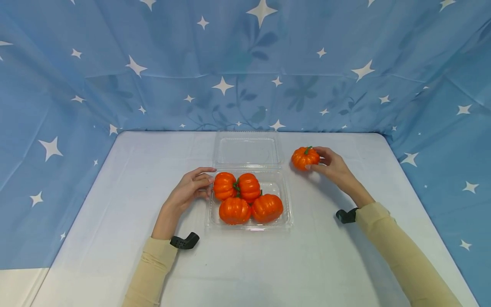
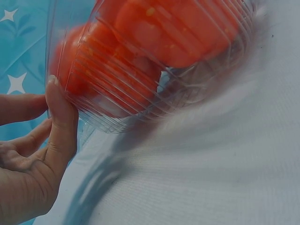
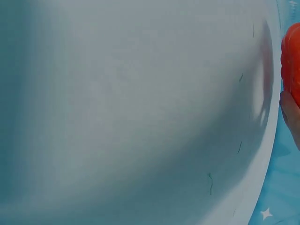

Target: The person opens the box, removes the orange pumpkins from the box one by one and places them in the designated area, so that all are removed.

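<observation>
A clear plastic clamshell container (image 1: 284, 213) sits mid-table with several small orange pumpkins (image 1: 267, 208) in its base. Its lid (image 1: 247, 149) lies folded back on the far side. At the container's left edge, my left hand (image 1: 190, 186) pinches the rim; in the left wrist view, the fingers (image 2: 60, 122) meet the ribbed wall. Right of the lid, my right hand (image 1: 333, 166) grips another orange pumpkin (image 1: 303, 159) with a green stem, thumb on the near side and fingers behind. Only part of that pumpkin (image 3: 293, 61) shows at the right wrist view's edge.
The table (image 1: 245, 264) has a white cover. A blue curtain (image 1: 165, 102) with white stars hangs along the back and both sides. Short dark threads (image 3: 210, 183) lie on the cloth in the right wrist view.
</observation>
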A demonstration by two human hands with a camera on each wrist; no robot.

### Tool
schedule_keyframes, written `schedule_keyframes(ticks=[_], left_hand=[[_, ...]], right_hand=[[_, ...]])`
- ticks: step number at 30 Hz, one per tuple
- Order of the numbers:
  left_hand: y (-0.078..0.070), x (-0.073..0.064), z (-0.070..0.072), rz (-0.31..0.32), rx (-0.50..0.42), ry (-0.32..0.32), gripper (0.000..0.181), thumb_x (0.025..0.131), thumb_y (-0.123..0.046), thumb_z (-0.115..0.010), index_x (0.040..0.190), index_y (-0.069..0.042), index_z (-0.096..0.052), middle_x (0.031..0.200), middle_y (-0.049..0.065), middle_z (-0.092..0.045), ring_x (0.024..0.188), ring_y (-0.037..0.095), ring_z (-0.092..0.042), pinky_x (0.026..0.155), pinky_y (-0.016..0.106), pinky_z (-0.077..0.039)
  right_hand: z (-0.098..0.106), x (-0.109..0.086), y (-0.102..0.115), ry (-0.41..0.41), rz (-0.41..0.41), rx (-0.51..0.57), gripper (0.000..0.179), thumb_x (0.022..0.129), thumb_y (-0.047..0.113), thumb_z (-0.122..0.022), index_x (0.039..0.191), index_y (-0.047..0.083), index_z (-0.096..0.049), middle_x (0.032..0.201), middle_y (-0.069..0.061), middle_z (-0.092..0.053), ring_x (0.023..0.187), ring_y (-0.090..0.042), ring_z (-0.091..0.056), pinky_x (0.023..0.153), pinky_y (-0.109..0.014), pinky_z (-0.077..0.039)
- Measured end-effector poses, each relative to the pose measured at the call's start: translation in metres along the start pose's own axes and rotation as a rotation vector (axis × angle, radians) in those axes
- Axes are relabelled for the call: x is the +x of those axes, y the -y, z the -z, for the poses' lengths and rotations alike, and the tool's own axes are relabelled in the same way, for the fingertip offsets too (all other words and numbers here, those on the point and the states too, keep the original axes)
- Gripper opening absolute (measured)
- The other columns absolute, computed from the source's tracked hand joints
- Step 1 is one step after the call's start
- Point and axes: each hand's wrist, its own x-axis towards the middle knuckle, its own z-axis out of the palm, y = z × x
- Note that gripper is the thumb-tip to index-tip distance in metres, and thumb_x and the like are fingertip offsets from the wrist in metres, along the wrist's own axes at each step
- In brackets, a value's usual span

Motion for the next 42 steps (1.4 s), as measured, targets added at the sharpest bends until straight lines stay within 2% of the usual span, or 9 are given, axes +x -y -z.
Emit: schedule_keyframes(ticks=[9,19,27,34,42], left_hand=[[0.001,0.001,0.000,0.002,-0.015,0.005,0.048,0.104,-0.009,-0.057,0.149,0.000,-0.045,0.083,0.002,-0.064,0.062,0.015,-0.059,0.055,0.024,-0.055],[0.000,0.001,-0.001,0.006,-0.014,0.008,0.048,0.104,-0.008,-0.057,0.149,0.000,-0.045,0.084,0.002,-0.064,0.063,0.015,-0.059,0.056,0.024,-0.055],[-0.001,0.001,-0.002,0.010,-0.011,0.005,0.048,0.103,-0.008,-0.057,0.149,0.000,-0.045,0.084,0.002,-0.064,0.062,0.015,-0.059,0.056,0.024,-0.056],[-0.001,0.000,-0.001,0.007,-0.010,0.003,0.048,0.103,-0.008,-0.057,0.149,0.000,-0.045,0.084,0.002,-0.065,0.062,0.015,-0.059,0.056,0.024,-0.055],[0.000,0.000,0.000,0.003,-0.013,0.002,0.048,0.103,-0.008,-0.057,0.149,0.001,-0.045,0.084,0.001,-0.064,0.062,0.015,-0.059,0.056,0.024,-0.055]], right_hand=[[0.001,0.015,-0.002,-0.003,-0.041,0.011,0.080,0.097,0.025,-0.070,0.162,0.008,-0.026,0.165,-0.022,-0.029,0.147,-0.044,-0.037,0.119,-0.059,-0.035],[0.002,0.019,-0.002,-0.016,-0.083,-0.003,0.082,0.096,0.031,-0.073,0.161,0.010,-0.028,0.166,-0.021,-0.028,0.148,-0.043,-0.036,0.119,-0.059,-0.036],[0.001,0.020,-0.003,-0.012,-0.087,0.012,0.085,0.095,0.031,-0.074,0.162,0.009,-0.027,0.166,-0.021,-0.027,0.148,-0.044,-0.035,0.120,-0.059,-0.034],[0.000,0.021,-0.006,0.012,-0.077,0.040,0.087,0.095,0.025,-0.074,0.163,0.008,-0.023,0.168,-0.020,-0.024,0.150,-0.043,-0.032,0.122,-0.059,-0.030],[-0.001,0.021,-0.008,0.026,-0.063,0.015,0.090,0.094,0.023,-0.075,0.164,0.008,-0.021,0.168,-0.019,-0.026,0.151,-0.042,-0.031,0.122,-0.059,-0.031]])
